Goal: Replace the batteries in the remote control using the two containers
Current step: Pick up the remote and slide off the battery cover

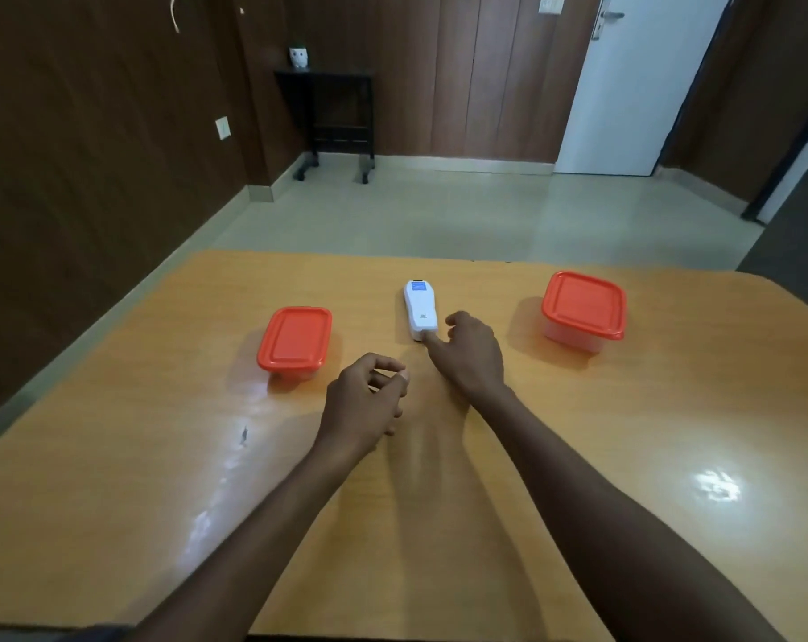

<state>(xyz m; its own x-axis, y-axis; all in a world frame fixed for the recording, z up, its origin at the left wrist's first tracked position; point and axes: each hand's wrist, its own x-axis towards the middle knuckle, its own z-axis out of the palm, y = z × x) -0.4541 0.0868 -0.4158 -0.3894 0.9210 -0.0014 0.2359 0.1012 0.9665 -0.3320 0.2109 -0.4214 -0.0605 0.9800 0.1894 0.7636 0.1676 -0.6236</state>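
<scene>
Two forearms reach in from the near edge of a wooden table (578, 456), which fills the lower half of the view. The left hand (367, 403) hovers near the table's middle with its fingers loosely curled toward the thumb; it grips nothing that can be seen. Just beyond it and to the right, the right hand (474, 354) stretches forward, its thumb touching the near end of the remote control (420, 309) while the other fingers curve beside the remote's right flank.

The remote is white and lies face down, lengthwise away from the person, roughly centred between the two containers. A blue label sits near its far end.

The left container (294, 341) stands to the left of the hands, well apart from the remote, its red lid on. The right container (583, 308) stands farther right and slightly farther back, also closed under a red lid, with clear walls below; what either holds cannot be told.

Bare tabletop lies between each container and the remote, and wide open surface runs to the right edge. The left edge slants close past the left container. Beyond the far edge is pale floor, then a small dark side table (332, 113) against brown panelled wall, and a white door (634, 85) to the right.
</scene>
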